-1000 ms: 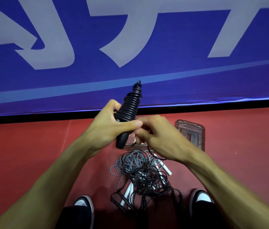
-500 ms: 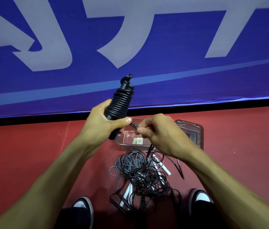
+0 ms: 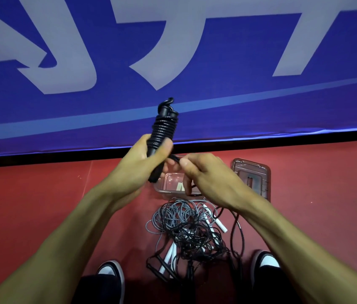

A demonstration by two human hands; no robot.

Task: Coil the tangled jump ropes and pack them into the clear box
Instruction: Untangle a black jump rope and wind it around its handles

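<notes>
My left hand (image 3: 144,160) grips a pair of black jump rope handles (image 3: 164,128) held upright, with black rope coiled tightly round their upper part. My right hand (image 3: 206,174) pinches the loose black rope just right of the handles; the rope runs under that hand and down in a loop (image 3: 236,224) to the floor. Below my hands lies a tangle of grey and black ropes (image 3: 186,229) with white handles (image 3: 217,222) poking out. The clear box (image 3: 162,187) sits on the floor behind the tangle, partly hidden by my hands.
The box's clear lid (image 3: 252,178) lies on the red floor to the right of the box. A blue banner (image 3: 173,62) with white lettering stands close behind. My two shoes (image 3: 109,275) (image 3: 265,264) flank the tangle at the bottom edge.
The coiled handles swung from leaning right to more upright. My right hand drew back from the handles, pulling the rope end out to the right.
</notes>
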